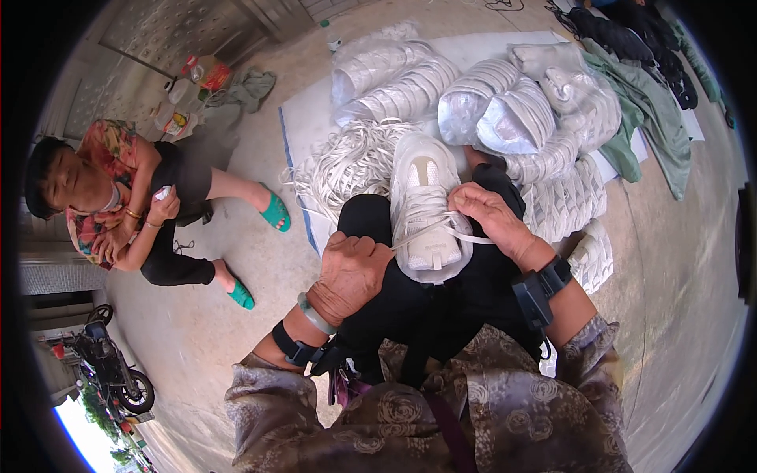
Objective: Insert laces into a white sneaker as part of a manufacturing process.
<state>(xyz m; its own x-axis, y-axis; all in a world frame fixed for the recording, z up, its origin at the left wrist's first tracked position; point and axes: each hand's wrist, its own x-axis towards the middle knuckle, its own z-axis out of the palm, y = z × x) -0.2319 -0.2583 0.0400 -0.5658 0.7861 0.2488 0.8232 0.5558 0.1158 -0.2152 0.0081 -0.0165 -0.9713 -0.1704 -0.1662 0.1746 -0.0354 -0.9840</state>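
A white sneaker upper [426,173] lies across my lap, toe pointing away and tongue toward me. White shoelace [432,229] runs through its eyelets and crosses over the tongue. At the shoe's left, my left hand [352,268] is closed in a fist around one lace end, pulled out to the side. My right hand [493,217] pinches the lace on the right edge of the shoe between thumb and fingers, with a loose end hanging below. Just beyond my left knee lies a heap of loose white laces [359,162].
Plastic-wrapped stacks of white uppers [394,79] cover a pale sheet [303,118] on the concrete floor. More uppers [568,189] lie to the right, near green cloth [646,118]. A seated person [130,197] is at left; a motorcycle [110,363] stands behind.
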